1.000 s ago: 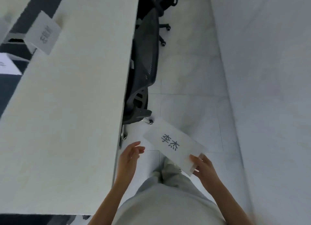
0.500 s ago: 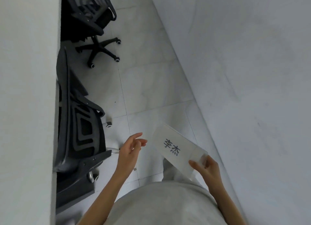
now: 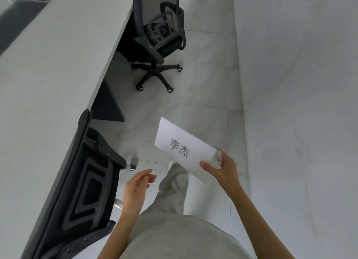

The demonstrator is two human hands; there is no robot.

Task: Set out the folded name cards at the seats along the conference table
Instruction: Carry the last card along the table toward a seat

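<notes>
A white folded name card (image 3: 183, 146) with dark printed characters hangs over the tiled floor, right of centre. My right hand (image 3: 222, 170) pinches its lower right end, thumb on top. A little left of the card and apart from it, my left hand (image 3: 137, 185) is empty, its fingers loosely curled. The long pale conference table (image 3: 50, 80) runs along the left side. No card shows on the stretch of it that I can see.
A black mesh office chair (image 3: 83, 189) is tucked against the table edge beside my left arm. A second black swivel chair (image 3: 160, 39) stands further ahead. A pale wall (image 3: 300, 84) closes the right side, leaving a tiled aisle (image 3: 203, 74) between.
The view has swung and moved along the aisle: the table takes up more of the left and a second chair is closer. My right hand keeps the card; my left hand stays empty.
</notes>
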